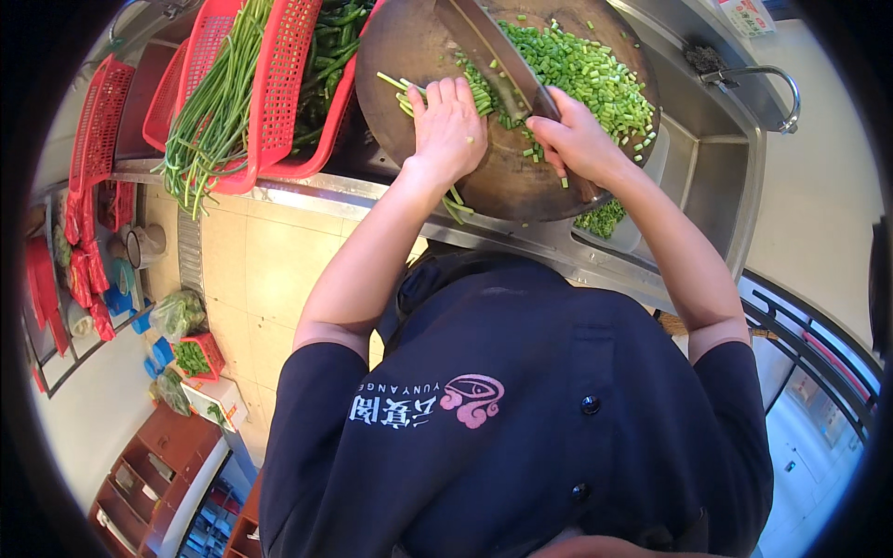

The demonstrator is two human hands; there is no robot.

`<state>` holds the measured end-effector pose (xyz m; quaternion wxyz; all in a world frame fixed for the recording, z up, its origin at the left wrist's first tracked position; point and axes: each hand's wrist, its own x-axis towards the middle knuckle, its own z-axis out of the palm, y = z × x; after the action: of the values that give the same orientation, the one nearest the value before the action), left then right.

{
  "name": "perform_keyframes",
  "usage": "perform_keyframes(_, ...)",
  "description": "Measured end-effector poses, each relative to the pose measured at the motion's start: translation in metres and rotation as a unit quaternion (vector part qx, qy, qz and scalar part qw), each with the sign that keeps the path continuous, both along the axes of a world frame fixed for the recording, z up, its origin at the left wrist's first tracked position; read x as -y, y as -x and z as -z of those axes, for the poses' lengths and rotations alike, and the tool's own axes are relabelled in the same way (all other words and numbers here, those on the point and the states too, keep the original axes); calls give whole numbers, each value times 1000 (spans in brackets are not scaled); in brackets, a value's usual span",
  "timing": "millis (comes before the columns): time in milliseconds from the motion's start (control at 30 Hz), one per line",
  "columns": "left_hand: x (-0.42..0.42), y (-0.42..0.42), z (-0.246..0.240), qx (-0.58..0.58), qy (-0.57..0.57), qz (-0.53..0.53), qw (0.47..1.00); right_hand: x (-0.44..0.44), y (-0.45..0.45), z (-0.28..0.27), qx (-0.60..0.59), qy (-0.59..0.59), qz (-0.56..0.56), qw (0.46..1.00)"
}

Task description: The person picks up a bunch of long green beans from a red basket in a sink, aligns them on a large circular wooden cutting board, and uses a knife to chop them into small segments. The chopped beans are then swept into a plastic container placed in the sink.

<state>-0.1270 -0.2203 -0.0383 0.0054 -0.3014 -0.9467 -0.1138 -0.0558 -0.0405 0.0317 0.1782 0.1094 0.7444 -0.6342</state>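
Note:
A round wooden chopping board [391,42] lies over the steel sink counter before me. My left hand [450,129] presses down on a bunch of thin green stalks [403,96], likely garlic scapes, its fingers bent over them. The stalks' pale ends stick out to the left. In my right hand [578,136] is the dark handle of a broad-bladed kitchen cleaver [499,56]. Its blade slants up and left beside the cut end of the bunch. Short chopped green pieces [589,77] are heaped to the blade's right. Several cut stalks [457,206] lie near the board's front edge.
Left of the board, a red plastic basket [275,91] has long green stalks [216,104] drooping over its side. Green peppers [335,56] fill another beside it. A tray of chopped greens [603,220] sits partly beneath the board. A curved faucet [785,87] rises at the right.

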Motion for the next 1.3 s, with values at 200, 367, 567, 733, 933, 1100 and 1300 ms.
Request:
perform_keyframes(200,18,-1,-25,19,-28,-24,999,3,-35,-46,23,-48,9,999)
perform_keyframes(367,23,-4,-21,38,67,-1,997,14,-49,-47,44,-96,-33,994)
perform_keyframes(567,19,-14,-15,8,35,17,999,12,-38,-36,33,-187,-93,977)
perform_keyframes(733,19,-15,-8,-11,14,20,1000,17,-20,-38,87,-116,-89,985)
perform_keyframes(933,18,-14,-5,-20,-24,20,999,22,5,13,13,-84,-31,996)
perform_keyframes(1100,19,-13,-5,-33,-34,1,999,14,-8,-17,12,-83,-31,996)
perform_keyframes(1300,20,-13,-2,-43,-37,7,998,12,-48,-51,33,-155,-63,985)
